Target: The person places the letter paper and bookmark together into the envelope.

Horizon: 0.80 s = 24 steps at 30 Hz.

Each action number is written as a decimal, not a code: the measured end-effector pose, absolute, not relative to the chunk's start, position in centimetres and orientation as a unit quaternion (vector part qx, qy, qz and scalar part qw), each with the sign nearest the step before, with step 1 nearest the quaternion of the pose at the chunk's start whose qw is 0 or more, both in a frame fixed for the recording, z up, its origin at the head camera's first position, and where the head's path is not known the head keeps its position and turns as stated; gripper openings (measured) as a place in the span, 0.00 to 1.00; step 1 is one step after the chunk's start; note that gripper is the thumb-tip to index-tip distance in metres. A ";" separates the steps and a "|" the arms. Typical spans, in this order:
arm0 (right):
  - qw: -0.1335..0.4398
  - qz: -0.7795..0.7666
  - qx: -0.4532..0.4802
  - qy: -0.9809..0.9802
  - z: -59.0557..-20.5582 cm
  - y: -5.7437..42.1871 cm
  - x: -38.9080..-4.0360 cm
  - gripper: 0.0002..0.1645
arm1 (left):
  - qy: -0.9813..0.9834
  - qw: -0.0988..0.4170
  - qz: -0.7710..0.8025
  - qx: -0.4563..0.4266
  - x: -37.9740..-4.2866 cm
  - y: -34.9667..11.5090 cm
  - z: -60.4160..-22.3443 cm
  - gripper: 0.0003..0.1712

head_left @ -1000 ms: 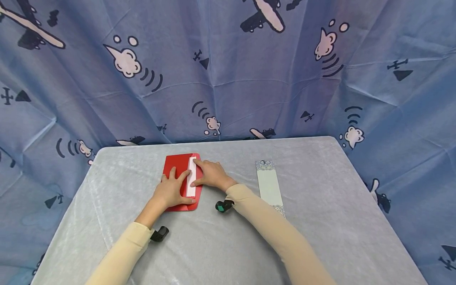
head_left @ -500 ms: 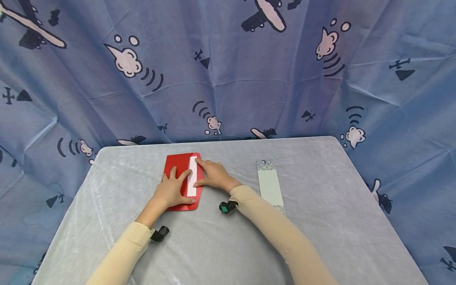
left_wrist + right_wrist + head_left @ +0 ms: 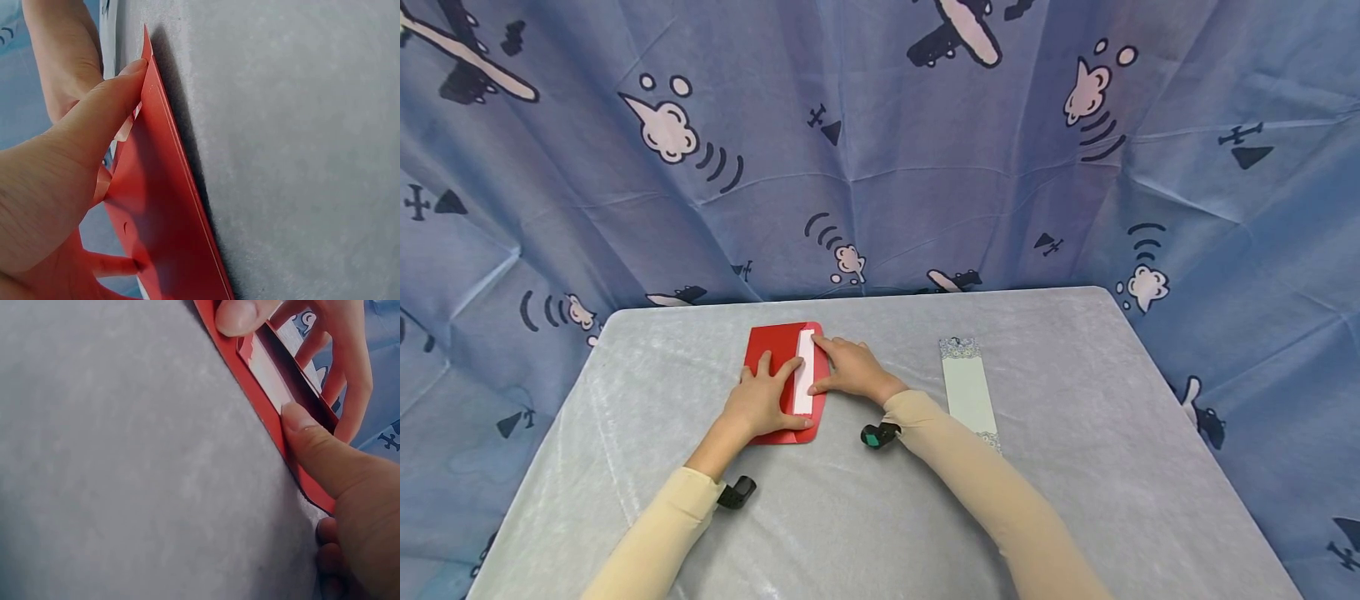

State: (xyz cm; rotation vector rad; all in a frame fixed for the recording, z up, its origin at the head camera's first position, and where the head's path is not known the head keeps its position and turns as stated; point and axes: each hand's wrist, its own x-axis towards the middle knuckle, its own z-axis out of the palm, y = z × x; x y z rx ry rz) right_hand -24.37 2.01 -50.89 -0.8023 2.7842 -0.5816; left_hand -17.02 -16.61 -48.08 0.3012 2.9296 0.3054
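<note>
A red envelope (image 3: pixel 771 337) lies on the table, its mouth and flap (image 3: pixel 818 408) facing right. A white piece of card or paper (image 3: pixel 805 350) sits partly inside, with a strip showing along the mouth. My left hand (image 3: pixel 756 404) spreads over the envelope; its thumb rests by the near corner of the mouth. From the right side, my right hand (image 3: pixel 853 371) touches the white piece with thumb and index finger set apart along its edge. The right wrist view shows the right thumb (image 3: pixel 306 428) on the white piece (image 3: pixel 265 372) and the mouth gaping slightly.
A pale green strip (image 3: pixel 968 392) with patterned ends lies right of the envelope, its near end beside my right sleeve (image 3: pixel 977 475). Grey cloth covers the table (image 3: pixel 1112 433). Behind the far edge hangs a blue curtain (image 3: pixel 895 125) printed with planes.
My right hand has shifted slightly to the right over the flap. The left hand and the envelope stay where they were.
</note>
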 end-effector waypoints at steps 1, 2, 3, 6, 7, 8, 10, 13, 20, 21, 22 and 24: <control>0.093 -0.194 -0.269 0.939 -50.9 2.0 -24.4 0.61 | 0.985 0.091 0.104 0.101 -17.0 -16.6 -48.1 0.62; 0.092 -0.192 -0.269 0.939 -50.9 1.9 -24.4 0.61 | 0.985 0.090 0.103 0.100 -17.0 -16.6 -48.1 0.62; 0.091 -0.190 -0.268 0.940 -51.0 1.9 -24.4 0.61 | 0.985 0.091 0.103 0.100 -17.0 -16.6 -48.1 0.62; 0.091 -0.188 -0.266 0.941 -51.0 1.8 -24.4 0.61 | 0.985 0.092 0.102 0.100 -17.0 -16.6 -48.1 0.62; 0.092 -0.187 -0.265 0.942 -51.0 1.7 -24.4 0.62 | 0.986 0.092 0.101 0.100 -17.0 -16.6 -48.1 0.62; 0.092 -0.187 -0.264 0.942 -51.0 1.7 -24.4 0.62 | 0.986 0.092 0.101 0.100 -17.0 -16.6 -48.1 0.62; 0.092 -0.186 -0.261 0.943 -51.0 1.6 -24.4 0.62 | 0.986 0.092 0.101 0.099 -17.0 -16.6 -48.1 0.62; 0.091 -0.186 -0.259 0.943 -51.1 1.6 -24.4 0.63 | 0.986 0.092 0.100 0.100 -17.0 -16.6 -48.2 0.62; 0.086 -0.181 -0.255 0.946 -51.1 1.3 -24.5 0.63 | 0.986 0.091 0.103 0.099 -17.0 -16.6 -48.2 0.62; 0.086 -0.178 -0.254 0.947 -51.1 1.3 -24.5 0.64 | 0.986 0.091 0.104 0.099 -17.0 -16.6 -48.2 0.62; 0.086 -0.177 -0.253 0.947 -51.1 1.2 -24.5 0.64 | 0.986 0.091 0.104 0.099 -17.0 -16.6 -48.2 0.62; 0.085 -0.175 -0.251 0.948 -51.1 1.2 -24.5 0.64 | 0.985 0.092 0.103 0.098 -17.0 -16.6 -48.2 0.62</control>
